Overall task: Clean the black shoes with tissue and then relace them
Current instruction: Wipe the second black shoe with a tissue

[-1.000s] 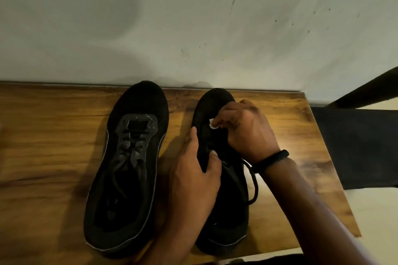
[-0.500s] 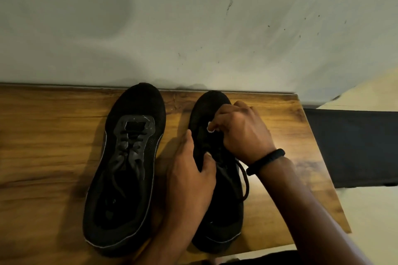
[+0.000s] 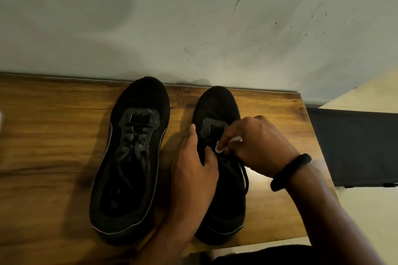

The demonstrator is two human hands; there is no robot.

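1. Brown wood-grain worktop [image 3: 53,135]: smooth, with a faint sheen.
2. Black left shoe [image 3: 140,97] and right shoe [image 3: 215,101]: matt knitted mesh cloth.
3. White tissue [image 3: 219,149]: soft crumpled paper.
4. Pale wall [image 3: 150,17]: matt paint, speckled.
5. Black wristband [image 3: 290,172]: braided cloth.

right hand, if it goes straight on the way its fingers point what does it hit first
Probably the thumb of the left hand, resting on the right shoe just past the tissue that the right hand pinches; depth is unclear.
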